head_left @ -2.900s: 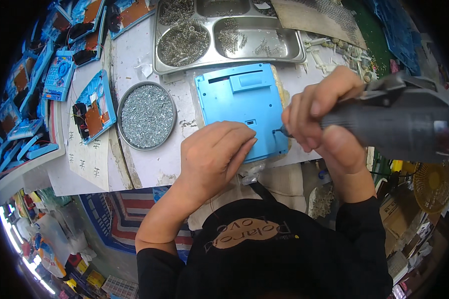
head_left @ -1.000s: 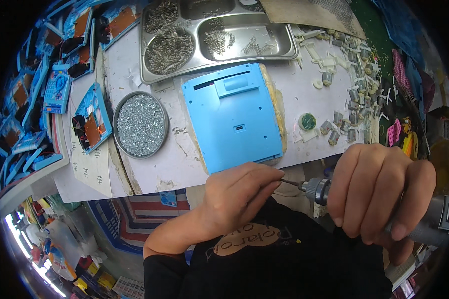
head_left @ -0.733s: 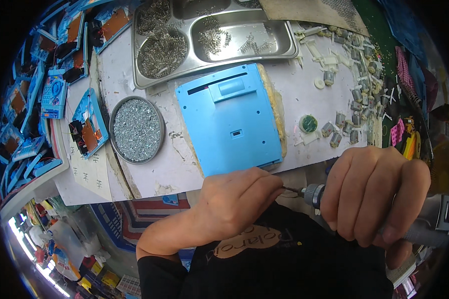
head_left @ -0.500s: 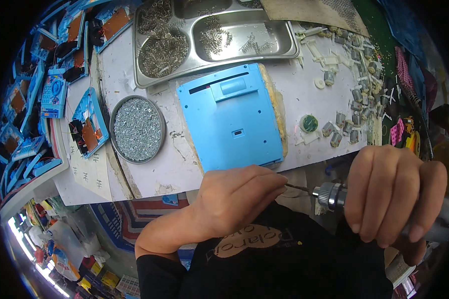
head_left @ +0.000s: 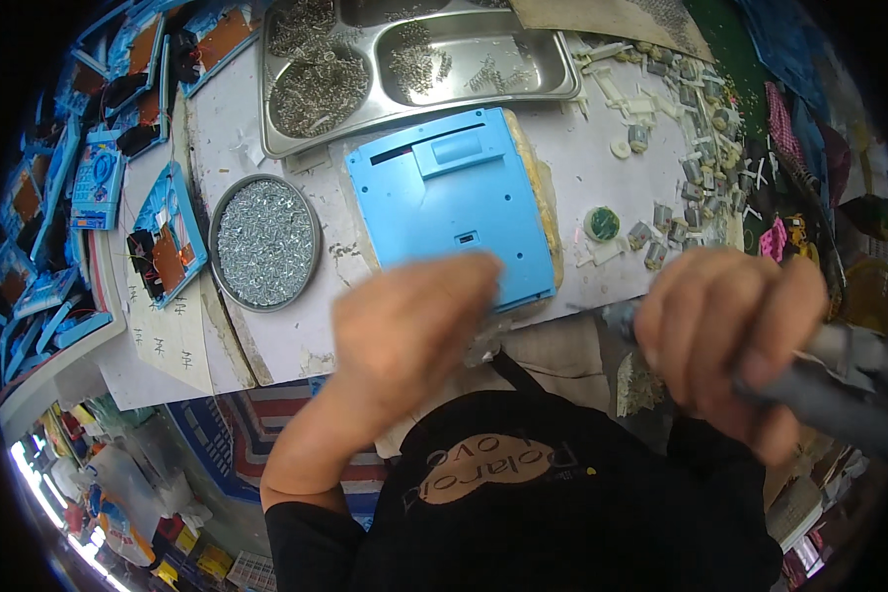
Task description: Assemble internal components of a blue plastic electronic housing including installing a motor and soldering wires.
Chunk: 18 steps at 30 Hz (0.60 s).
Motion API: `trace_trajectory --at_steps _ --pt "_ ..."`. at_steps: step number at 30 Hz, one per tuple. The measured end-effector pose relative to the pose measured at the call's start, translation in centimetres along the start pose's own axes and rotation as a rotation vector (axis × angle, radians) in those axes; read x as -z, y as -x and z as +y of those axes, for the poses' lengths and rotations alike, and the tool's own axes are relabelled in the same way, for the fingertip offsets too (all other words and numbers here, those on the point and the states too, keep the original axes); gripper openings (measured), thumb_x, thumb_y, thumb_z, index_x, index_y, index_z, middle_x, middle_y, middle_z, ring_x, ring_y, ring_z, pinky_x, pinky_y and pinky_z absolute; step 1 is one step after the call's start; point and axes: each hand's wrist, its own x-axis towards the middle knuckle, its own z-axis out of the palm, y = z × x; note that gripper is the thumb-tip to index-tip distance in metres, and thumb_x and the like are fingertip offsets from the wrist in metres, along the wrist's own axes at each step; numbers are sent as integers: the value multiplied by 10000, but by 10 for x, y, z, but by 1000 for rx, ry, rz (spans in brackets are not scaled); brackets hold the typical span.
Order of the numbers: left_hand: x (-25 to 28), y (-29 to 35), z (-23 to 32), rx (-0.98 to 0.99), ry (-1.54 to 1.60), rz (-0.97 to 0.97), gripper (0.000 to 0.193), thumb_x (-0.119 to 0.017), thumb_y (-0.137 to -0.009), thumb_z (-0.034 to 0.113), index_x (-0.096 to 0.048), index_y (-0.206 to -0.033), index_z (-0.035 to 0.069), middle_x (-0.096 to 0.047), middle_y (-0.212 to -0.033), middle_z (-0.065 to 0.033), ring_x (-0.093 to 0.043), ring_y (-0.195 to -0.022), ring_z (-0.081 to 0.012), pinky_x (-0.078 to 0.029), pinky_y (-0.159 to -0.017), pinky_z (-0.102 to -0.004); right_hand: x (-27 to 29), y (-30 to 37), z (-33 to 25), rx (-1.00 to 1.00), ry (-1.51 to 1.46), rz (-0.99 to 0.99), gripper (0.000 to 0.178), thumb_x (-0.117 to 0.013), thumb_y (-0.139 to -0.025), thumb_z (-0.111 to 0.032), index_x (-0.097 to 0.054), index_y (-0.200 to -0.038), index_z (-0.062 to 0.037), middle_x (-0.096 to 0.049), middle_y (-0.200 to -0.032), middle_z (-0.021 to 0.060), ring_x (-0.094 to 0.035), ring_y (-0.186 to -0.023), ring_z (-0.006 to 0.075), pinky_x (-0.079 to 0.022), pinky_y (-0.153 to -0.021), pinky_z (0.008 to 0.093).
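Blue rectangular plastic casing (head_left: 439, 202) at twelve o'clock appears closed; remaining fastening unverifiable. Right hand (head_left: 730, 340), at casing's four o'clock, clamps grey cylindrical power driver (head_left: 834, 403); left hand (head_left: 409, 326), six o'clock, blurred: grip indeterminable.

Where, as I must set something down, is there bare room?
Bare tabletop shows between the blue case and the small motors, and a speckled strip between case and screw bowl. Crowded: the left, with blue shells; the far side, with the metal tray.

The casing (head_left: 434, 212) looks smooth plastic, the tray (head_left: 474, 44) shiny metal, the shirt (head_left: 562, 533) matt cloth.
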Motion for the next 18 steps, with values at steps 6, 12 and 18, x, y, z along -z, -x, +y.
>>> trace_trajectory --at_steps 6,12,18 --pt "-20 1 -30 -104 -88 -36 155 -775 -811 75 -680 -933 77 -728 -1176 -54 -658 -1196 -246 -476 -1064 -502 -10 10 24 -62 65 155 374 -799 -885 -337 -501 -987 -137 -589 -664 -17 -568 -536 124 -445 -522 300" --pt "-21 1 -30 -71 -52 -21 155 -787 -808 81 -676 -913 104 -737 -1189 -44 -655 -1226 -238 -454 -1098 -514 -13 7 34 -18 276 -32 260 -749 -866 -172 -503 -922 -110 -596 -660 7 -557 -510 160 -475 -534 329" --pt "-23 5 -33 -62 -25 -9 146 -790 -814 95 -676 -903 113 -742 -1191 -41 -660 -1223 -244 -446 -1102 -518 -4 -10 35 -11 132 -98 239 -738 -825 -129 -503 -864 -110 -565 -605 0 -540 -481 164 -483 -514 345"
